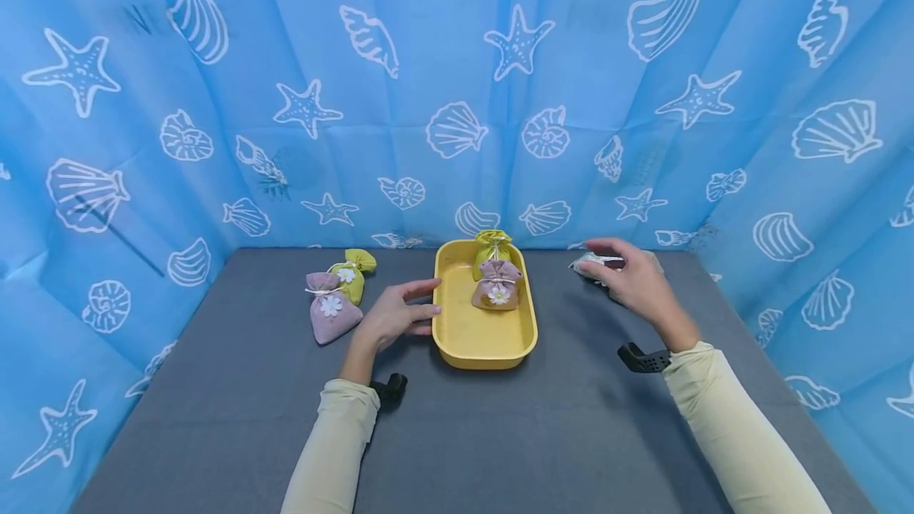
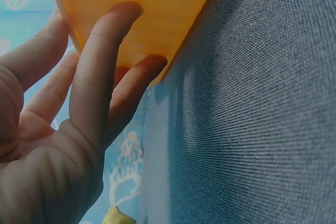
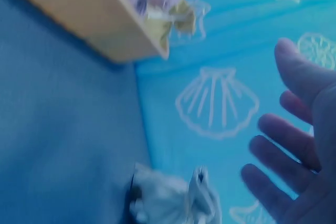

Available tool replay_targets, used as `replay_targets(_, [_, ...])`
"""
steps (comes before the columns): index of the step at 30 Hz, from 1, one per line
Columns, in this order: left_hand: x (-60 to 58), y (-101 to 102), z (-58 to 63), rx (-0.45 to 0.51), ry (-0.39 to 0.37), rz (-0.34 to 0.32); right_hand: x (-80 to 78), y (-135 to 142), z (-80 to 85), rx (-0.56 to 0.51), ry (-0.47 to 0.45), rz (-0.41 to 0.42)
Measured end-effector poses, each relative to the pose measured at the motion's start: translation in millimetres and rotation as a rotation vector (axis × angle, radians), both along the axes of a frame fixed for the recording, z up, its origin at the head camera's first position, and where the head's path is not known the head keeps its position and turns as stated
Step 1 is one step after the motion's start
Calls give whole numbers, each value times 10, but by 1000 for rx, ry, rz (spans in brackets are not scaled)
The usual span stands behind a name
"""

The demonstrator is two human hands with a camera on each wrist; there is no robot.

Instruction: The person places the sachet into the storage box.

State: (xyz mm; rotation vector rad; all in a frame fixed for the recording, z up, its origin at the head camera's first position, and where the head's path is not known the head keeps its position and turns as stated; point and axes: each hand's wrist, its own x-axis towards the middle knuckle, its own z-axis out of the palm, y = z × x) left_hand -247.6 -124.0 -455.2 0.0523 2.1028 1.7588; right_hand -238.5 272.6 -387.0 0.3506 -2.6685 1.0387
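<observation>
The left hand's [image 1: 391,317] extended fingers touch the yellow tray [image 1: 467,335] near the desk's [image 1: 236,419] far edge; the right hand's [image 1: 634,280] parted fingers hold nothing, near a pale bag [image 3: 160,200] toward the far right corner.

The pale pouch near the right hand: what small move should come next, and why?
Probably lower the right hand a little and close its fingers around the pale pouch. The right wrist view shows those fingers extended and not gripping it, while the left hand touches the side of the yellow tray, which holds two other pouches.
</observation>
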Motion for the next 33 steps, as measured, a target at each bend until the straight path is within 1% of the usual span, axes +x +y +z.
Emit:
replay_targets(3, [-2,4,3,-2,-3,0,11,112,-41,3,43,-30])
replay_targets(5, [-4,-2,6,-2,-7,-1,8,182,-74,-5,44,-51])
replay_targets(8, [-8,-9,6,2,-8,-4,2,280,-126,-18,9,-95])
replay_targets(11, [-11,-13,-1,5,-6,-5,-7,362,-177,-19,-48,-123])
replay_targets(14, [-14,-11,-11,9,-6,-2,-22,424,-236,-12,-94,-129])
replay_targets(20, [-20,-1,-30,16,-10,-1,-57,495,-360,-24,-151,-148])
replay_targets(24, [-27,-3,-37,18,-11,-1,-98,491,-437,-42,-172,-144])
replay_targets(29, [-19,-2,-19,23,-20,-3,-125,479,-508,-27,-195,-148])
replay_targets(33, [-16,-2,-24,22,-18,-4,-131,461,-532,-7,-174,-155])
